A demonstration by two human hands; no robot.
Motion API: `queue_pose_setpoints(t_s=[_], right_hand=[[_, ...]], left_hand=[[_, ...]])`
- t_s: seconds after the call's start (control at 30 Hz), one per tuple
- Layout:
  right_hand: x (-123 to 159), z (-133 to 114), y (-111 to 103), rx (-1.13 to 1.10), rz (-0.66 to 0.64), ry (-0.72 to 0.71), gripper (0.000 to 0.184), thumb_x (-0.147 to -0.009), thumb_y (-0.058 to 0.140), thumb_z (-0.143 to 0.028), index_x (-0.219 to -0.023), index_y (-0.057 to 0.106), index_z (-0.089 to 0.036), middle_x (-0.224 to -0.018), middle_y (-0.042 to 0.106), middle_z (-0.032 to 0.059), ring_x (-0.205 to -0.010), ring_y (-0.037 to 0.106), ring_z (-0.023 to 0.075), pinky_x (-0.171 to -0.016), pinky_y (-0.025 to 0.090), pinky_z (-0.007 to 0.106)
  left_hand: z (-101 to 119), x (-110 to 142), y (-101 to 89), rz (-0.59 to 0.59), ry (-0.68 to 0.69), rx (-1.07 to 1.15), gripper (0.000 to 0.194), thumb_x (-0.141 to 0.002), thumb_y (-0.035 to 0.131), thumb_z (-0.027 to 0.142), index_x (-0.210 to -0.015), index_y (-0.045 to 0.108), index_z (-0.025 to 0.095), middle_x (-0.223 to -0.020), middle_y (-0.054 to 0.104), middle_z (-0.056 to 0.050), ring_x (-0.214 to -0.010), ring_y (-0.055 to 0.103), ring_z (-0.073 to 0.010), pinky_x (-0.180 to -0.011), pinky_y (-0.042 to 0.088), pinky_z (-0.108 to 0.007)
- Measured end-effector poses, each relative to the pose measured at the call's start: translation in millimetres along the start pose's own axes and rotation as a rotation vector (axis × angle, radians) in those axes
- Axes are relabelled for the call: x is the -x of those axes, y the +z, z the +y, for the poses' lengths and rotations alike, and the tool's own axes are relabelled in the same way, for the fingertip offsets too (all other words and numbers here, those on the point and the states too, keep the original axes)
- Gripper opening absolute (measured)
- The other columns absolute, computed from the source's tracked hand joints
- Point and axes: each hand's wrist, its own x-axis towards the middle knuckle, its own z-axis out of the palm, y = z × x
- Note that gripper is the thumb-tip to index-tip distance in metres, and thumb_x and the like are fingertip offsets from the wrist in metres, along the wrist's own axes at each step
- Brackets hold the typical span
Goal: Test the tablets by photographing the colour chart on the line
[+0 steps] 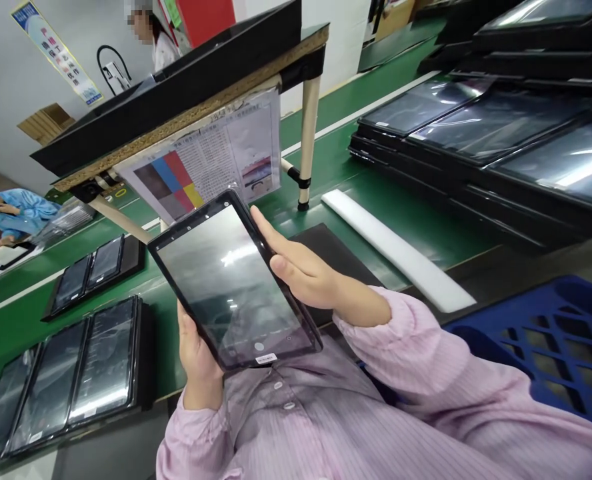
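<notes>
A black-framed tablet (226, 287) is held up, tilted, in front of my chest, its screen lit with a grey camera picture. A small white label sits on its lower edge. My left hand (199, 353) grips the left lower edge, most of its fingers hidden behind the tablet. Along the right edge lies my right hand (306, 267), its fingers pressed against the side and partly behind it. Under the tablet, a dark flat mat (326, 250) shows on the green bench.
Trays of tablets (76, 373) lie at the left. Stacked trays of tablets (506, 133) stand at the right. A white foam strip (396, 250) crosses the green bench (321, 173). A raised shelf (196, 100) carries a printed chart. A blue crate (561, 340) is at right; other people sit beyond.
</notes>
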Motion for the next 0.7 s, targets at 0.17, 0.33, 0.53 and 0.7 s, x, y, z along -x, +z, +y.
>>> queue_pose_setpoints(t_s=[0.17, 0.33, 0.53, 0.7], right_hand=[[5.3, 0.0, -8.0, 0.097, 0.070, 0.136, 0.071, -0.102, 0.031, -0.059, -0.162, 0.011, -0.026, -0.164, 0.014, -0.0045, -0.152, 0.021, 0.0203, -0.127, 0.020, 0.037], [22.8, 39.7, -10.6, -0.171, 0.178, 0.352, 0.076, -0.095, 0.036, -0.071, -0.157, 0.033, -0.027, -0.158, 0.036, -0.0011, -0.148, 0.033, 0.0228, -0.125, 0.026, 0.044], [39.6, 112.8, -14.9, -0.614, 0.472, 0.754, 0.079, -0.094, 0.021, -0.073, -0.154, 0.029, -0.021, -0.143, 0.056, 0.0106, -0.127, 0.059, 0.0234, -0.112, 0.044, 0.051], [49.6, 131.6, -23.5, -0.470, 0.587, 0.764, 0.063, -0.102, 0.020, -0.054, -0.152, 0.032, -0.017, -0.152, 0.045, 0.0168, -0.138, 0.049, 0.0187, -0.118, 0.037, 0.042]], left_hand=[[-2.6, 5.9, 7.8, -0.021, -0.019, -0.169, 0.060, -0.098, 0.045, 0.053, -0.154, 0.034, 0.036, -0.153, 0.050, -0.006, -0.130, 0.057, -0.0248, -0.101, 0.053, -0.039], [-27.1, 12.5, 17.1, 0.020, -0.124, -0.304, 0.065, -0.097, 0.044, 0.058, -0.155, 0.033, 0.031, -0.157, 0.044, -0.008, -0.135, 0.053, -0.0242, -0.104, 0.052, -0.037], [-72.7, 6.1, 31.2, -0.161, -0.287, -0.490, 0.063, -0.099, 0.035, 0.059, -0.150, 0.043, 0.022, -0.159, 0.039, -0.011, -0.145, 0.039, -0.0232, -0.118, 0.035, -0.041], [-64.1, 5.0, 26.7, -0.315, -0.248, -0.667, 0.064, -0.096, 0.055, 0.043, -0.153, 0.038, 0.020, -0.163, 0.031, -0.011, -0.151, 0.027, -0.0228, -0.124, 0.020, -0.043]])
